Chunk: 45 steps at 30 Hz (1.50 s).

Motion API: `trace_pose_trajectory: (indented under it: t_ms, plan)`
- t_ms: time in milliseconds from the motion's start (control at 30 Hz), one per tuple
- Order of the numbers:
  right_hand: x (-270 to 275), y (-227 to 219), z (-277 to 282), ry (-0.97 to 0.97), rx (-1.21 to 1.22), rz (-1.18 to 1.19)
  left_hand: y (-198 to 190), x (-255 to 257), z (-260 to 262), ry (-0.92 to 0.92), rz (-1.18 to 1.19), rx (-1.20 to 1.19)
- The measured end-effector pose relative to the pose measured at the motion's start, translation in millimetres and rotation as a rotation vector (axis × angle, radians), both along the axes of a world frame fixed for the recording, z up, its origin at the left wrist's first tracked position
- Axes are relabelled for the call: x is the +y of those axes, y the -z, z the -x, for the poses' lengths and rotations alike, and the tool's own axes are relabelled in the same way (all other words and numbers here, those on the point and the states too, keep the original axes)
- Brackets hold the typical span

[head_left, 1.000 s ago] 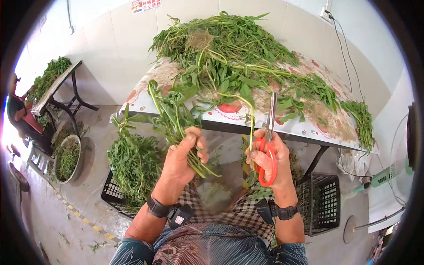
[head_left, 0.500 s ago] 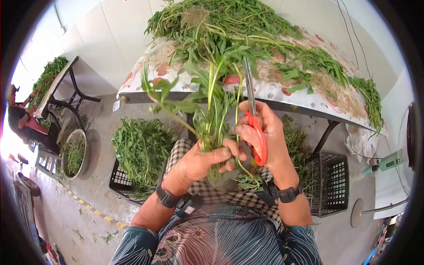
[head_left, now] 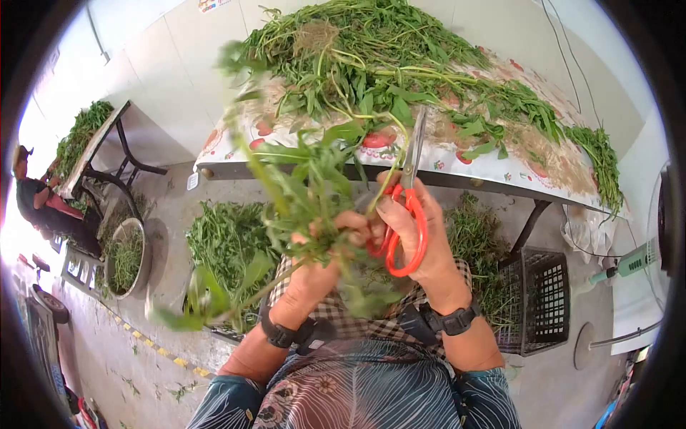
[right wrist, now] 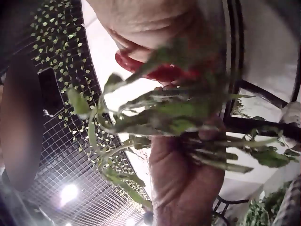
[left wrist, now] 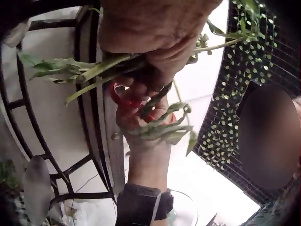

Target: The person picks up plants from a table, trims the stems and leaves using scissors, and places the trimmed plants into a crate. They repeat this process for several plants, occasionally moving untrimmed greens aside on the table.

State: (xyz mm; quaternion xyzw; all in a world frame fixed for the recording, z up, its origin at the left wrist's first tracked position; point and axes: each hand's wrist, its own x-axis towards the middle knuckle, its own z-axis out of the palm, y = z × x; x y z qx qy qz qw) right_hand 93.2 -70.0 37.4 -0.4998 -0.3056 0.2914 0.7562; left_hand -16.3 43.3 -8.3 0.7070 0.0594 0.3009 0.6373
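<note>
My left hand (head_left: 314, 275) grips a bunch of leafy green stems (head_left: 314, 175), held in front of my lap and partly blurred. In the right wrist view, cut-looking stem ends (right wrist: 230, 165) stick out past that hand. My right hand (head_left: 429, 250) holds red-handled scissors (head_left: 414, 150), their blades pointing away from me toward the table. Its fingertips are close beside the left fingers at the bunch. A long thin stem (head_left: 406, 136) rises beside the blades, its lower end among the fingers. In the left wrist view, leaves overlap the red handles (left wrist: 124, 99).
Ahead stands a table with a patterned cloth (head_left: 436, 168), bearing a big heap of greens (head_left: 386, 46). More greens (head_left: 229, 232) fill a crate at left; a black crate (head_left: 547, 307) stands at right. Farther left are a basin (head_left: 145, 261) and a person (head_left: 43, 204) at another table.
My left hand has moved right, close to the right hand, and the bunch has swung and spread in its grip. The scissors stay in my right hand.
</note>
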Motion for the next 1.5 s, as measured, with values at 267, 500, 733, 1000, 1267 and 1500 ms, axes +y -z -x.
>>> trace_pose_trajectory:
  t_ms: [267, 500, 733, 1000, 1267, 1500]
  plan:
    - [-23.6, 31.6, -9.9, -0.516, 0.148, 0.013, -23.3, 57.8, 23.9, -0.050, 0.428, -0.425]
    - [-23.8, 31.8, -3.4, -0.473, -0.115, 0.275, -15.1, 72.0, 46.4, 0.044, 0.482, -0.382]
    - [-4.3, 26.7, -3.8, -0.389, -0.161, 0.195, -5.1, 69.0, 57.1, 0.122, 0.454, -0.232]
    - [-43.0, 41.9, -9.6, -0.279, -0.078, 0.352, -10.2, 66.3, 52.6, 0.064, 0.421, -0.243]
    - [-67.3, 37.8, -22.1, -0.042, -0.035, 0.168, -7.5, 62.9, 46.1, 0.078, 0.618, -0.274]
    - [-16.7, 10.1, -33.4, 0.118, 0.159, 0.107, -10.1, 62.4, 42.8, 0.098, 0.717, -0.286]
